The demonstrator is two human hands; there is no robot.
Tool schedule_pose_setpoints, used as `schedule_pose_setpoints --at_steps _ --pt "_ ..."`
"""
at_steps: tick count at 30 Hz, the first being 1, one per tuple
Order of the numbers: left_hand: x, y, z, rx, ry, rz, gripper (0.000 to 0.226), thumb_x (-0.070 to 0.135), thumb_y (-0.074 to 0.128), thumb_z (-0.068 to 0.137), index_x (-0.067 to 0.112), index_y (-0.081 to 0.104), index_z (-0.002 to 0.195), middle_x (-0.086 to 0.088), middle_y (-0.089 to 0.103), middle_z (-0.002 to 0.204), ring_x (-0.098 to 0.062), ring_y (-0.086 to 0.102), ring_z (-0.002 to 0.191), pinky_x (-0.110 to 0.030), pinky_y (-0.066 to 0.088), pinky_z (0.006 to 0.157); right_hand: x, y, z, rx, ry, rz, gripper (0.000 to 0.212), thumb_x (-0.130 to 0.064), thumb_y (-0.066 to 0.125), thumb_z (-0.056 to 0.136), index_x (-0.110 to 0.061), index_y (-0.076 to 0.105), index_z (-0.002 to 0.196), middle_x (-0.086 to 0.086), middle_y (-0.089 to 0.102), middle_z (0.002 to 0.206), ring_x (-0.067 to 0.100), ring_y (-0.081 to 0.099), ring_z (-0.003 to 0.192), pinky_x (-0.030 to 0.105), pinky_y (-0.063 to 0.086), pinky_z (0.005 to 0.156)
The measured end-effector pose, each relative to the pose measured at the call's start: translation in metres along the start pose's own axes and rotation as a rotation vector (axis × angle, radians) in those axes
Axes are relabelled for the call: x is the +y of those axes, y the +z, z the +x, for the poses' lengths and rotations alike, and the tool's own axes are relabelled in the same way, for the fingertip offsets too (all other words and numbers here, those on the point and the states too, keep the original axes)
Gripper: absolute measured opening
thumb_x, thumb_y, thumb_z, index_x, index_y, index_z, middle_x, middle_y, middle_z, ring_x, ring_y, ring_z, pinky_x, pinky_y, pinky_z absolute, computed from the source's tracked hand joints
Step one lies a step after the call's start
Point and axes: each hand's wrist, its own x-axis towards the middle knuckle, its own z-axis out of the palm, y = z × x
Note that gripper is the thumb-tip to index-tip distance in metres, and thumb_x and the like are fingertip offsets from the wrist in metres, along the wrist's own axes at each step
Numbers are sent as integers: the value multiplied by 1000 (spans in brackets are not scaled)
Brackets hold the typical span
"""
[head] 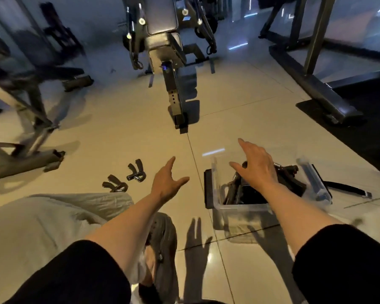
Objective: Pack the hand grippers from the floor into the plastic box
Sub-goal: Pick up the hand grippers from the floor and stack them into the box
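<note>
Most of the job looks done, to my eye. Two grippers remain on the floor [123, 137], left of centre in the frame: one gripper [114, 185] lower down by the person's grey-trousered knee [53, 216], the other gripper [134, 172] just beside it, a little higher. They lie close together but apart.

The left hand [167, 183] hovers at centre frame with fingers spread and nothing in it, near those two but not touching. A grey shoe [162, 242] sits below it at the bottom.

Right of centre, the clear box [239, 210] stands on the floor with a dark heap of grippers [290, 178] already inside; I cannot count them. The right hand [257, 167] hangs over the box, fingers loose and empty. A dark lid [208, 187] seems to lie under or beside the box.

Nothing blocks the reach. A bench frame [176, 102] stands well back at upper centre, other gym frames at upper left and right.
</note>
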Motion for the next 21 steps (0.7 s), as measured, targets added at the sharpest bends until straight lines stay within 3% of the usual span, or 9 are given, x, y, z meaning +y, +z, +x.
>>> schedule_pose_setpoints --at_steps 7,13,17,21 --pt "-95 -99 -65 219 -144 -80 86 26 78 78 19 29 149 -11 46 143 -30 49 128 -43 41 104 -138 33 -7 -114 -267 -6 75 -47 60 87 -24 23 149 3 36 150 24 34 135 37 29 109" --pt "-210 -149 -116 326 -377 -33 89 25 78 77 19 26 150 -14 44 144 -30 46 129 -43 42 104 -260 109 -10 -273 -539 -27 72 -47 60 86 -24 28 147 2 38 148 23 35 132 36 28 109" --pt "-267 -142 -121 345 -522 -14 91 26 78 78 17 23 150 -13 43 144 -29 45 129 -41 41 104 -281 174 -18 -388 -588 -52 73 -49 58 87 -23 27 147 1 36 149 22 33 134 35 27 111" --pt "-303 -127 -91 249 -491 18 93 26 77 79 19 19 151 -12 39 147 -27 43 132 -39 39 106 -283 231 -16 -485 -529 -41 73 -50 57 87 -22 26 148 4 34 150 24 31 136 36 26 111"
